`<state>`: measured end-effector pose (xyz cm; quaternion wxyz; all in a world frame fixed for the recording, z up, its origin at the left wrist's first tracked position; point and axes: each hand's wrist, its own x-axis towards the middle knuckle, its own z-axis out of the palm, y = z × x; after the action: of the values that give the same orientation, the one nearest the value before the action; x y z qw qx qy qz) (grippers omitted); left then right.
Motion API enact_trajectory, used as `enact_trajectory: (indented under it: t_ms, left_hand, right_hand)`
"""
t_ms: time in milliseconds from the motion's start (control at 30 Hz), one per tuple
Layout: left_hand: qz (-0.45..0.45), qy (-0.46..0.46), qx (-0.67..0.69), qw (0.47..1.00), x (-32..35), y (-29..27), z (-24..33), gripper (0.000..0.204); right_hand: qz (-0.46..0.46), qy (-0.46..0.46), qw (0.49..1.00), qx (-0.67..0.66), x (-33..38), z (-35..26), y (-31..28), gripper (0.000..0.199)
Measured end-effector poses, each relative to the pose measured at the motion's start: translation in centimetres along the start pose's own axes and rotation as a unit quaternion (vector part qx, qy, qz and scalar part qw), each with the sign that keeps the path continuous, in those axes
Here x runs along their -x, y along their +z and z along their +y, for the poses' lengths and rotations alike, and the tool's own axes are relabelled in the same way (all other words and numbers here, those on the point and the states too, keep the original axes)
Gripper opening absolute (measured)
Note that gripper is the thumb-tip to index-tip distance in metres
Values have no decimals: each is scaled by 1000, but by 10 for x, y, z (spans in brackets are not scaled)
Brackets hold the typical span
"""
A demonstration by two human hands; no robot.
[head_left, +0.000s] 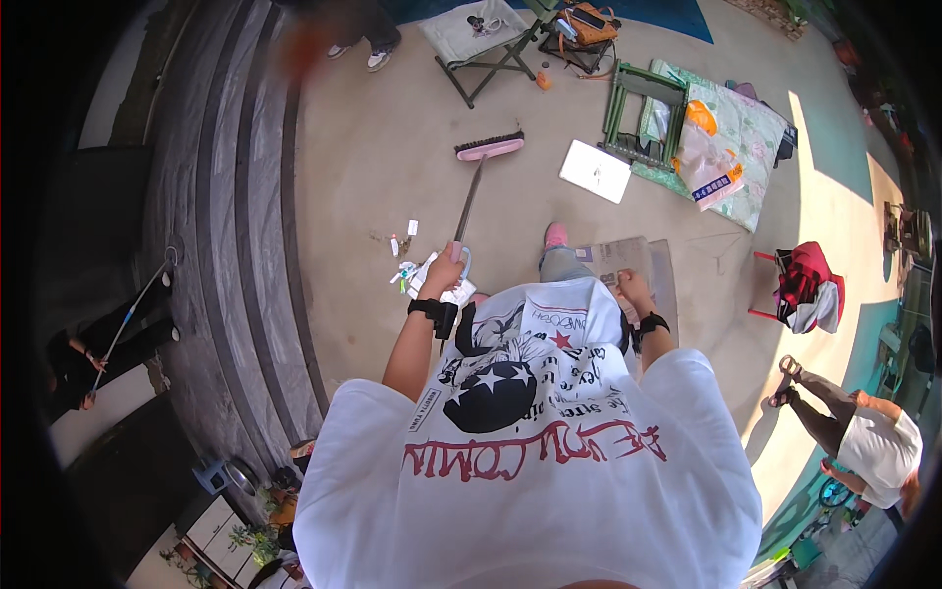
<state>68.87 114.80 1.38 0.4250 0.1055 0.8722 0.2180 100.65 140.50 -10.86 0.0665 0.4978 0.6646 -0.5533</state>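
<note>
A: Head view: the left hand (444, 269) has its fingers wrapped tight round the top of the broom (478, 187) handle, pink brush head out front on the concrete floor (392, 147). I guess it's angled forward to reach the paper scraps (402, 245) lying just left of the handle.

B: And the right hand (634, 291)?

A: Down by the hip, over a flat sheet of cardboard (628, 257). Can't tell whether those fingers are closed. The white board (595, 170) lies well beyond the brush.
</note>
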Motion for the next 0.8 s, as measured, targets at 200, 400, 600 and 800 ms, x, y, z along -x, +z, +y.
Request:
enact_trajectory:
  t_ms: [200,400,600,800]
  left_hand:
    - [-108,-24,-101,989,28,-25,-21,70]
    - [-72,-51,-195,977,105,-59,-36,44]
    - [-157,-106,-78,979,168,-69,-121,40]
    - [-37,-63,74,995,208,-59,-42,21]
  right_hand:
    - [1,36,988,-151,29,-33,-7,29]
    - [24,117,982,-147,51,-11,-27,29]
    - [31,112,978,-174,77,8,-17,29]
    - [4,74,994,-81,89,8,3,29]
